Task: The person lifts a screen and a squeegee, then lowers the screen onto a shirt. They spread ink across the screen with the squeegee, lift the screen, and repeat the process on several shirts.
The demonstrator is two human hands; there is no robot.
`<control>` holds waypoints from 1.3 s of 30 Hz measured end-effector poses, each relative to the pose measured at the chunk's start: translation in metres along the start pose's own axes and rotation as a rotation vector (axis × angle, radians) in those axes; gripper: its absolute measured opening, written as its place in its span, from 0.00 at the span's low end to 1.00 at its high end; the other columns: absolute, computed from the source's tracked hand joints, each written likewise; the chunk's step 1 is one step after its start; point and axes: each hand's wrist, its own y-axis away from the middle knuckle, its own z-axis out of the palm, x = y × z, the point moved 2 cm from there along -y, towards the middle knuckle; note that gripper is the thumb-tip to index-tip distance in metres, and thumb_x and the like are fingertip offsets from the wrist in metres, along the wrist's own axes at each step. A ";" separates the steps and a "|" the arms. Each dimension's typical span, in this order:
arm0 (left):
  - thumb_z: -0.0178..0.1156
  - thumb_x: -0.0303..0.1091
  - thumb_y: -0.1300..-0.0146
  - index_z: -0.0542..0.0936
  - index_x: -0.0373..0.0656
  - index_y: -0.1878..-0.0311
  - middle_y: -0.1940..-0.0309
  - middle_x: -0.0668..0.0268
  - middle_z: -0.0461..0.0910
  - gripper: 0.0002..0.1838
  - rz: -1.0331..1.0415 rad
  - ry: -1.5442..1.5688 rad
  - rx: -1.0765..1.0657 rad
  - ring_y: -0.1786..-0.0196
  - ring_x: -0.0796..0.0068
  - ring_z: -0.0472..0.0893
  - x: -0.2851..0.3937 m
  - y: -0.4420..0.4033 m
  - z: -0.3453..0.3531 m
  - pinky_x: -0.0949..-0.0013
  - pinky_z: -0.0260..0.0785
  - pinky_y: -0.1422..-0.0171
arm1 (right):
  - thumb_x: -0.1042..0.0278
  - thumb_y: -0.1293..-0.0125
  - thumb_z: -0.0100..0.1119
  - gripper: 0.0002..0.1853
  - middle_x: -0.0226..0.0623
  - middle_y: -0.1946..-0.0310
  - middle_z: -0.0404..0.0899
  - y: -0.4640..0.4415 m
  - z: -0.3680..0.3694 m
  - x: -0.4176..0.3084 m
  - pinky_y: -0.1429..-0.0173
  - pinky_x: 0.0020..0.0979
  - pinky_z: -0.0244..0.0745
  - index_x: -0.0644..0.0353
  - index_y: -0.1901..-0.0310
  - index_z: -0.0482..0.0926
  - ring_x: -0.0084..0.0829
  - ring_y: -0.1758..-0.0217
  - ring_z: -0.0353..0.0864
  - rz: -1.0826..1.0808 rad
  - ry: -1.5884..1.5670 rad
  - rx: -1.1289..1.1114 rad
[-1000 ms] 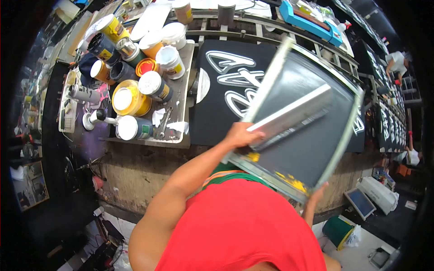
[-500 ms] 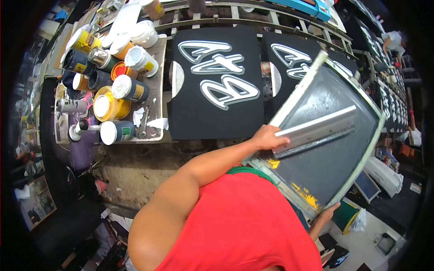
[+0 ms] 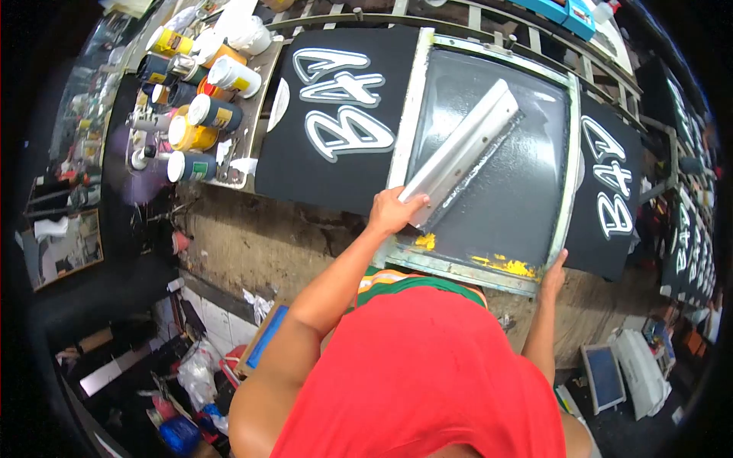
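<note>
A framed printing screen (image 3: 489,266) with a pale, paint-stained frame lies in front of me, over the spot between two printed black shirts. Across its dark grey mesh rests a long metal squeegee (image 3: 463,145), slanting up to the right. My left hand (image 3: 393,210) is closed around the squeegee's near end, close to the screen's left edge; it may also touch the frame. At the lower right corner my right hand (image 3: 555,271) grips the frame. Yellow smears (image 3: 504,266) mark the mesh's near edge. The left shirt (image 3: 279,172) and right shirt (image 3: 622,252) carry white lettering.
Several paint tubs, such as a yellow one (image 3: 191,136), crowd a tray (image 3: 248,153) at the left. Metal rails (image 3: 450,21) run behind the shirts. A blue box (image 3: 561,14) sits at the far right. More printed shirts (image 3: 687,252) line the right side.
The screen has swung from a tilted pose at the right to nearly straight in front of me. The squeegee now slants more steeply. Both hands keep their holds, and my view has turned.
</note>
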 end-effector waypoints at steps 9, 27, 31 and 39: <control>0.74 0.60 0.45 0.88 0.35 0.58 0.65 0.44 0.87 0.31 -0.035 -0.016 0.113 0.58 0.47 0.88 0.034 0.015 0.030 0.53 0.78 0.51 | 0.16 0.30 0.29 0.57 0.63 0.40 0.80 -0.031 -0.016 -0.003 0.29 0.46 0.66 0.75 0.40 0.80 0.55 0.33 0.77 -0.058 -0.016 -0.115; 0.73 0.61 0.46 0.89 0.37 0.59 0.67 0.47 0.87 0.31 0.090 -0.139 0.114 0.61 0.51 0.89 0.042 -0.017 0.024 0.56 0.77 0.55 | 0.34 0.20 0.41 0.38 0.50 0.45 0.81 -0.030 -0.011 -0.027 0.36 0.43 0.70 0.71 0.43 0.77 0.43 0.42 0.79 -0.252 -0.278 0.002; 0.73 0.62 0.47 0.89 0.37 0.60 0.67 0.47 0.87 0.31 0.001 -0.103 0.109 0.61 0.51 0.88 0.032 -0.028 0.037 0.55 0.77 0.54 | 0.35 0.21 0.43 0.36 0.53 0.47 0.78 -0.036 -0.008 -0.026 0.36 0.45 0.68 0.69 0.45 0.78 0.50 0.44 0.77 -0.384 -0.050 0.024; 0.72 0.62 0.45 0.90 0.40 0.57 0.68 0.47 0.87 0.30 -0.067 -0.160 0.103 0.62 0.50 0.88 0.039 -0.048 0.054 0.55 0.77 0.55 | 0.34 0.22 0.43 0.38 0.54 0.44 0.80 -0.060 -0.005 -0.023 0.33 0.45 0.67 0.70 0.42 0.81 0.52 0.39 0.77 -0.228 0.001 -0.064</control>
